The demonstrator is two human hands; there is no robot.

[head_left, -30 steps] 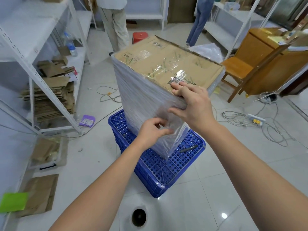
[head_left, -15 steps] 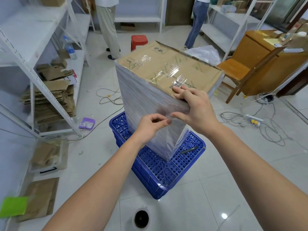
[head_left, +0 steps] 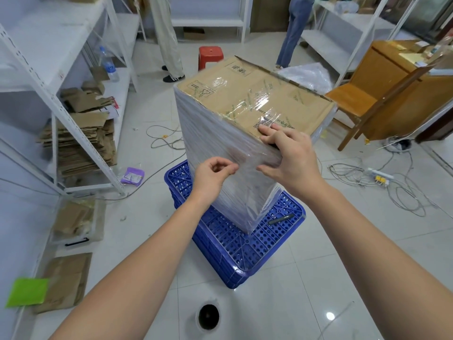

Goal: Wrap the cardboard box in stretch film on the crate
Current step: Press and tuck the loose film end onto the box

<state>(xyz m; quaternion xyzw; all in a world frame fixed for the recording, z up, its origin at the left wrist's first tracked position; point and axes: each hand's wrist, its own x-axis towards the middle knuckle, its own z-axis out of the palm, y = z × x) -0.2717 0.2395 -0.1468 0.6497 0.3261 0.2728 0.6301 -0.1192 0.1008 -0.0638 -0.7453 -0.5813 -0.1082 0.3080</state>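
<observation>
Green sheet [head_left: 27,292] flat on the floor, far left of the left grip, a flattened brown carton [head_left: 66,280] just beside it. Above these, white shelving [head_left: 81,133] loaded with stacks of folded cardboard [head_left: 78,148], plus a water bottle [head_left: 107,65] on the upper level. Purple packet [head_left: 132,176] on the tiles, near the left grip's outer side.

Left grip [head_left: 212,176] closed small: fingers curled, thumb and forefinger pinched on a bit of stretch film [head_left: 213,133] at the near face of the cardboard box [head_left: 257,94]. Box itself directly beyond and between both grips, upright on the blue crate [head_left: 235,249], sides covered in film, top mostly bare brown with only some film lapping over. Crate on the floor below both grips. Floor drain [head_left: 208,316] nearer still, under the forearms. Red stool [head_left: 210,55] and two standing people's legs well beyond the box.

Right grip [head_left: 289,160] spread flat, holding nothing: fingers [head_left: 269,130] straight over the box's near top edge, thumb pressed on the filmed face below. Black pen [head_left: 280,219] on the crate, beneath the right grip. Further right, a wooden chair [head_left: 350,104], a wooden desk [head_left: 397,89], and a power strip [head_left: 378,174] among loose cables on the floor.
</observation>
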